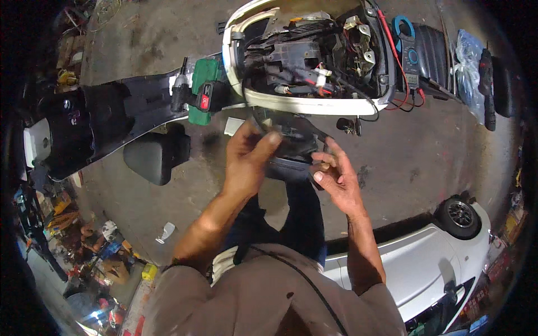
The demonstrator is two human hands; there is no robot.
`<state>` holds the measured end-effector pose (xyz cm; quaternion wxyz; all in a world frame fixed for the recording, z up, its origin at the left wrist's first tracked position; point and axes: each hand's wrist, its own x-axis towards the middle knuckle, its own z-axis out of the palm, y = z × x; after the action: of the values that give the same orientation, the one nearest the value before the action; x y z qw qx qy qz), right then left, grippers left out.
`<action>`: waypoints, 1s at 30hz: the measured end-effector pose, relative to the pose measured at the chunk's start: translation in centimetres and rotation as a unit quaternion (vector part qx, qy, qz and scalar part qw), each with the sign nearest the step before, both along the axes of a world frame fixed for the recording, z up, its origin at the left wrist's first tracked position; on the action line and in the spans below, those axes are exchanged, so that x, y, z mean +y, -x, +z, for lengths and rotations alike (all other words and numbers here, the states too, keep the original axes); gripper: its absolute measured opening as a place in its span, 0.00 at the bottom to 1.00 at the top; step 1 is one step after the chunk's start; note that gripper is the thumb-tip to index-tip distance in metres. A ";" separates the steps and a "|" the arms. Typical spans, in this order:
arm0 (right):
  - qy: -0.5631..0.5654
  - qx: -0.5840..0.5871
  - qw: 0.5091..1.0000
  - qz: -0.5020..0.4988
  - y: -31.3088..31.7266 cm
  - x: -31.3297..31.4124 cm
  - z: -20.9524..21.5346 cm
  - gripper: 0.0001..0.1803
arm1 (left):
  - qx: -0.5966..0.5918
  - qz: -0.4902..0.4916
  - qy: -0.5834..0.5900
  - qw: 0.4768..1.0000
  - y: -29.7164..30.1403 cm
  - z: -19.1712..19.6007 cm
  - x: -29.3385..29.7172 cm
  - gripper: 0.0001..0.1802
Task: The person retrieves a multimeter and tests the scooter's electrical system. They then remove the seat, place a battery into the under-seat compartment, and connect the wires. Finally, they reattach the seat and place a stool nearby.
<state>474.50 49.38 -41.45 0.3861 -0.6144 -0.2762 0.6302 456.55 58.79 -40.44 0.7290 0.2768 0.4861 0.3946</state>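
My left hand (247, 150) is closed, thumb over fingers, on the left edge of a black plastic part (297, 144) with a boxy shape. My right hand (341, 178) curls round the right edge of that part, its thumb near the bent fingers. The part hangs in front of my legs and is partly smeared by motion, so its details are unclear. Just beyond it lies a white-rimmed vehicle body shell (336, 105), open at the top. Inside the shell are wires, connectors and a dark bracket (291, 53).
A clamp meter (412, 56) with red and black leads lies right of the shell. On the left, a cordless driver (179, 89) and a battery (210, 95) rest by a green case (206, 70) on a long black panel (106, 112). A white car (392, 257) stands lower right.
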 end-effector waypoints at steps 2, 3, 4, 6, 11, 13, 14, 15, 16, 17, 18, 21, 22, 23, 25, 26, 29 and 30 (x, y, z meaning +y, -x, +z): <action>-0.056 0.029 0.997 -0.033 2.1 1.6 3.4 0.37 | 0.001 -0.052 -0.051 0.997 -0.5 1.8 1.5 0.08; -0.080 0.015 0.995 -0.051 3.1 2.1 4.4 0.36 | -0.017 -0.068 -0.047 0.996 -0.2 2.5 1.6 0.07; -0.108 -0.002 0.992 -0.066 4.0 2.7 5.5 0.36 | -0.035 -0.083 -0.044 0.995 0.2 3.3 1.4 0.07; -0.148 -0.055 0.982 -0.099 5.6 2.9 7.4 0.35 | -0.076 -0.096 -0.026 0.992 1.4 5.2 0.6 0.06; -0.166 -0.060 0.974 -0.139 8.6 -0.4 11.0 0.33 | -0.193 -0.099 0.076 0.973 4.0 9.0 -2.3 0.07; -0.163 -0.008 0.969 -0.185 9.7 -2.0 11.4 0.30 | -0.244 -0.097 0.127 0.957 4.8 9.4 -3.9 0.08; -0.157 -0.018 0.970 -0.184 9.8 -2.6 11.4 0.27 | -0.243 -0.085 0.167 0.952 5.0 9.5 -4.3 0.08; -0.157 -0.028 0.970 -0.185 9.7 -3.1 11.3 0.25 | -0.242 -0.077 0.201 0.946 5.2 9.5 -4.5 0.08; -0.130 -0.120 0.976 -0.126 9.2 -3.3 10.9 0.21 | -0.239 -0.068 0.235 0.940 5.3 9.5 -4.8 0.08; -0.041 -0.079 0.983 -0.163 9.6 -2.9 10.0 0.19 | -0.172 -0.078 0.262 0.946 5.9 8.0 -5.0 0.08; 0.048 -0.042 0.977 -0.204 9.9 -2.3 9.1 0.17 | -0.098 -0.069 0.278 0.953 5.3 7.5 -4.0 0.09; 0.195 0.195 0.923 -0.267 8.8 -1.3 2.5 0.17 | 0.226 -0.149 -0.109 0.956 4.3 4.3 -2.8 0.22; 0.209 0.214 0.920 -0.255 8.3 -0.6 0.7 0.17 | 0.351 -0.153 -0.280 0.880 4.2 3.3 -2.5 0.25; 0.232 0.230 0.907 -0.267 7.9 0.1 -0.8 0.15 | 0.405 -0.211 -0.372 0.808 3.8 2.4 -2.3 0.27; 0.256 0.290 0.882 -0.269 7.6 -0.2 -5.7 0.07 | 0.442 -0.345 -0.478 0.677 2.8 0.6 -2.1 0.29; 0.291 0.341 0.858 -0.250 6.9 -0.1 -7.7 0.04 | 0.427 -0.438 -0.490 0.621 2.2 -0.5 -2.1 0.29; 0.305 0.348 0.850 -0.252 6.1 -0.5 -14.5 0.05 | 0.514 -0.524 -0.480 0.481 1.1 -5.4 -2.6 0.22; 0.301 0.334 0.848 -0.280 6.5 -0.1 -15.4 0.07 | 0.528 -0.544 -0.471 0.450 0.6 -6.9 -2.4 0.21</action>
<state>468.03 49.31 -56.87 0.4114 -0.5040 0.2566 0.7147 455.95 56.41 -47.31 0.1554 0.9413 0.2669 -0.1364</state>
